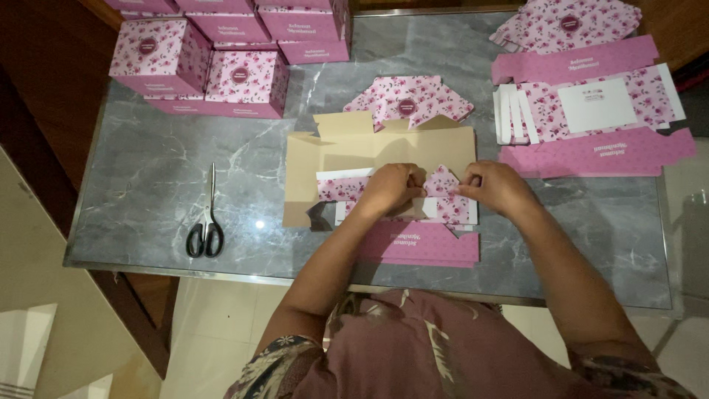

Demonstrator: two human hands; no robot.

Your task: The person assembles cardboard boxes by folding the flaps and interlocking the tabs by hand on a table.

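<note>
Both hands grip one folded flap of the flat box blank [384,159] lying mid-table: the left hand [391,188] pinches its left side, the right hand [496,185] its right edge. A pink panel [421,245] of the blank lies just below them. More blanks [591,111] are stacked at right, finished boxes [221,52] stand at far left, and scissors [208,225] lie well apart on the grey table [162,170].

I see the pink floral box blank [384,188] lying flat, brown inside up, just right of the scissors [207,222], one flowered flap [443,188] folded upright at its middle.
</note>
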